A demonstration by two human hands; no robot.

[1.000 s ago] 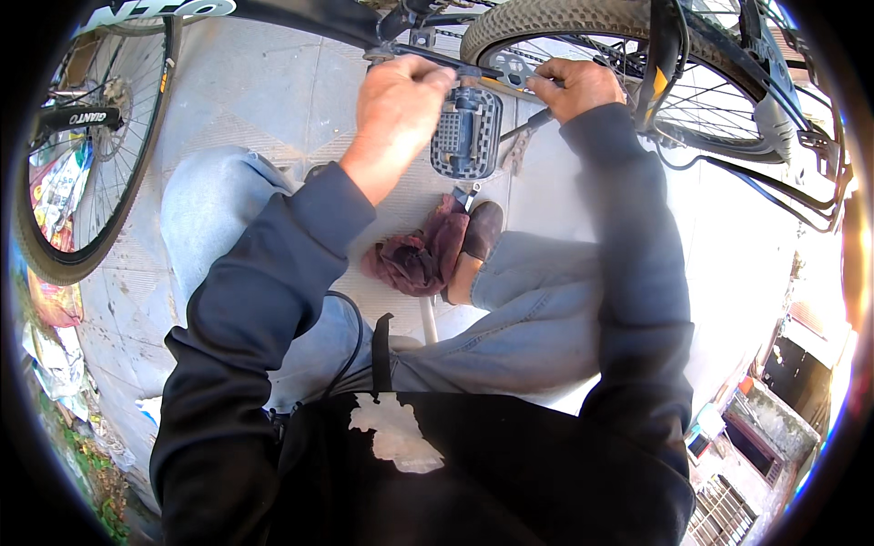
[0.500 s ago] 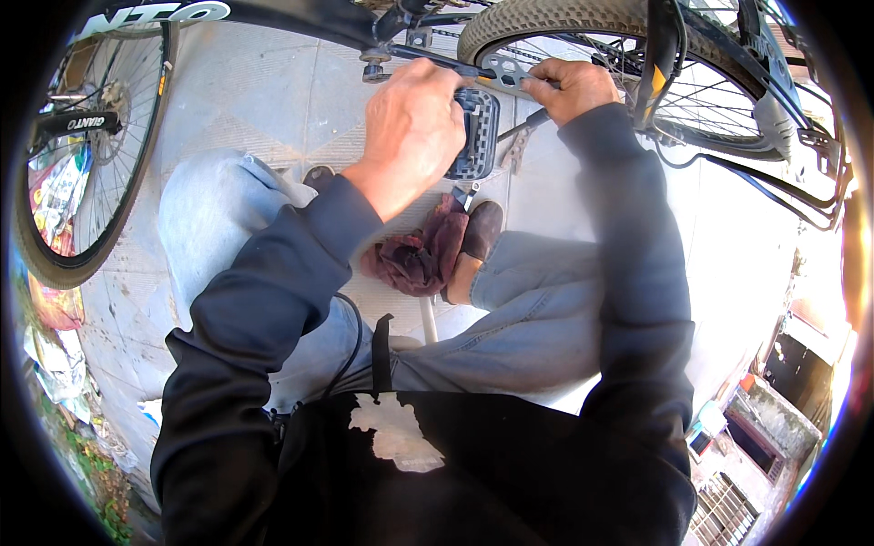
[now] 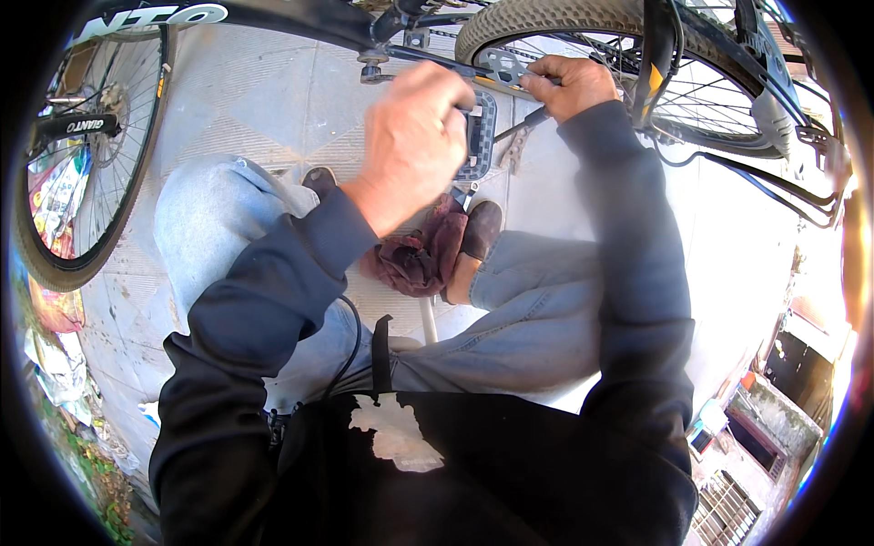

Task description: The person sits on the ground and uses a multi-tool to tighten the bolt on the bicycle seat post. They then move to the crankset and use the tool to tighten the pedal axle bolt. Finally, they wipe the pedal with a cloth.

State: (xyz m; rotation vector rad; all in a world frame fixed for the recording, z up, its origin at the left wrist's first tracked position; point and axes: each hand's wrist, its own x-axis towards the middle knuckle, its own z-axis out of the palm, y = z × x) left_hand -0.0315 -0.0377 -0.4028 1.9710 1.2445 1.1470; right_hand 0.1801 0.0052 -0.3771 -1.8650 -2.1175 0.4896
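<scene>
My left hand [image 3: 414,146] is curled closed above the black pedal [image 3: 484,136], partly covering it. Motion smears its fingers, and whatever they hold is hidden. To the right, my right hand [image 3: 575,88] pinches the end of a flat metal plate with round holes [image 3: 503,65]. That plate lies against the bicycle's dark crank and chain area, close to the rear wheel [image 3: 546,27]. Below my right hand, a dark-handled rod-like tool [image 3: 535,116] slants past the pedal. A short length of chain [image 3: 514,150] rests on the tiles there.
The black bicycle frame [image 3: 291,23] spans the top, its front wheel [image 3: 100,146] at left. A maroon cloth [image 3: 414,259] and a wrench [image 3: 470,193] lie by my shoe [image 3: 482,229]. Plastic bags [image 3: 59,273] are heaped at the far left.
My left hand has shifted slightly and is more blurred, with its fingers rolled over. The pedal has moved a little to the right. My right hand stays at the holed plate.
</scene>
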